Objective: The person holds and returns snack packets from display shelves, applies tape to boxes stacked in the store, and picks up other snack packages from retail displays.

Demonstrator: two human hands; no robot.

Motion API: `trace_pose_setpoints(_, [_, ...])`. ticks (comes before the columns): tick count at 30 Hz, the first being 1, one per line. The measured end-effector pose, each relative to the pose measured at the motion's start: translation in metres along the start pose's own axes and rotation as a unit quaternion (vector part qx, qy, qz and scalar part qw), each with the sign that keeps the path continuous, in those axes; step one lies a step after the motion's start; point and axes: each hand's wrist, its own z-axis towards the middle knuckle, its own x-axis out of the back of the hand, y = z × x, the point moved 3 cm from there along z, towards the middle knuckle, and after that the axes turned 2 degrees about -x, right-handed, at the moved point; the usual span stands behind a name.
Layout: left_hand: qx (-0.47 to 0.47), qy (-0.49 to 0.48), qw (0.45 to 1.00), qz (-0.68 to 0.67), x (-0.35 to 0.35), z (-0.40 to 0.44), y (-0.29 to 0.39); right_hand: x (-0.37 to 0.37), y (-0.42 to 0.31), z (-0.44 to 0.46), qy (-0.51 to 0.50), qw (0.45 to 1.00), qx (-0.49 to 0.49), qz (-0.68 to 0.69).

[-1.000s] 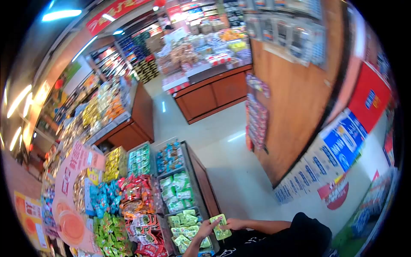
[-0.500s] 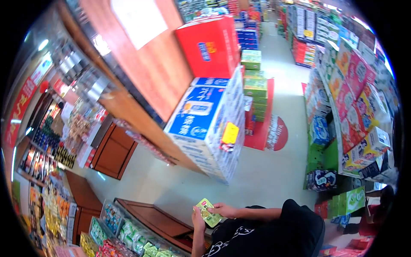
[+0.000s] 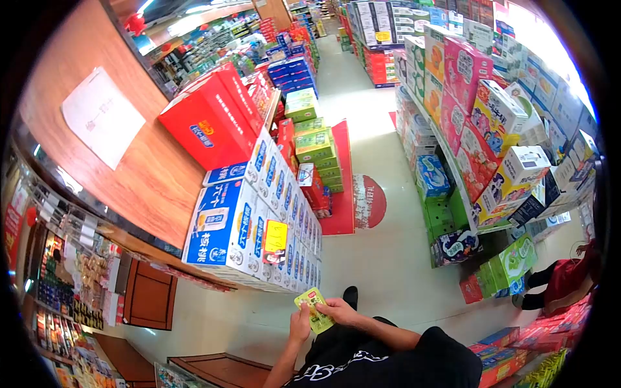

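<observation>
A small yellow-green snack packet [image 3: 315, 317] with a red mark near its top is held in front of my black shirt. My left hand [image 3: 299, 324] grips its left edge, fingers closed. On the other side, my right hand [image 3: 339, 312] pinches the packet with its thumb across the front. The print is too small to read. Just beyond the packet stands a stack of blue-and-white drink cartons [image 3: 226, 223] with a yellow price tag [image 3: 275, 237].
A red gift box [image 3: 210, 119] sits on the cartons beside a wooden pillar [image 3: 139, 187]. Green boxes [image 3: 317, 145] line the aisle floor [image 3: 346, 97]. Shelves of boxed goods [image 3: 479, 129] stand on the right. Another person in red [image 3: 572, 284] is at the far right.
My view has swung to the right, and the cartons now stand nearer, to the left. A shoe shows below me. Both hands keep hold of the packet.
</observation>
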Motion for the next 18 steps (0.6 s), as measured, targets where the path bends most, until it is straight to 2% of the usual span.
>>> trace_pose_setpoints(6, [-0.065, -0.089, 0.994, 0.019, -0.041, 0.028, 0.036, 0.036, -0.019, -0.012, 0.061, 0.995, 0.075, 0.015])
trace_pose_setpoints(9, [-0.097, -0.052, 0.994, -0.009, -0.050, 0.034, 0.048, 0.048, -0.030, -0.005, 0.069, 0.995, 0.070, -0.023])
trace_pose_setpoints(12, [-0.108, -0.023, 0.992, 0.055, -0.036, 0.050, 0.020, 0.051, -0.032, 0.009, 0.055, 0.992, 0.057, -0.099])
trace_pose_setpoints(15, [-0.107, 0.009, 0.990, 0.088, -0.011, 0.037, 0.017, 0.032, -0.039, 0.018, -0.005, 0.990, 0.030, -0.137])
trace_pose_setpoints(18, [-0.094, 0.063, 0.992, 0.054, 0.019, 0.005, -0.010, 0.020, -0.007, 0.043, -0.067, 0.971, -0.051, -0.223])
